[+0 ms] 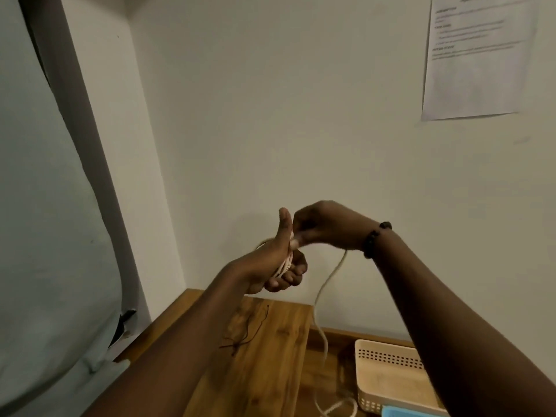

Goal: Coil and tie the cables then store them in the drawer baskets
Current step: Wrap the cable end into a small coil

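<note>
— Cable (pixel 326 284), white, where is it?

— Wound in loops around the left hand (pixel 270 260), which is raised in front of the wall (pixel 270 100). That hand's fingers curl under the loops and its thumb points up. One loose strand drops from the hands, past the edge of the wooden top (pixel 264 371), and ends in a curl low down beside the basket (pixel 388 377).

— And the right hand (pixel 322 227)?

— Pressed against the left one, fingers bent and pinching the cable at the top of the loops. A dark beaded bracelet (pixel 376 239) sits on that wrist.

— What does the wooden top hold?

— A thin dark cord (pixel 249 332), lying loose on it, left of the white strand. The wood is brown with a clear grain, and its far edge meets the wall.

— The basket?

— Cream plastic with rows of small holes, lower than the wooden top and to its right. Something light blue (pixel 403 412) shows at its near corner.

— The room?

— Plain pale wall, a printed sheet of paper (pixel 478 61) stuck up high to the right of the hands. Left of the wooden top hangs a pale curtain (pixel 45 221). The light is dim.
</note>
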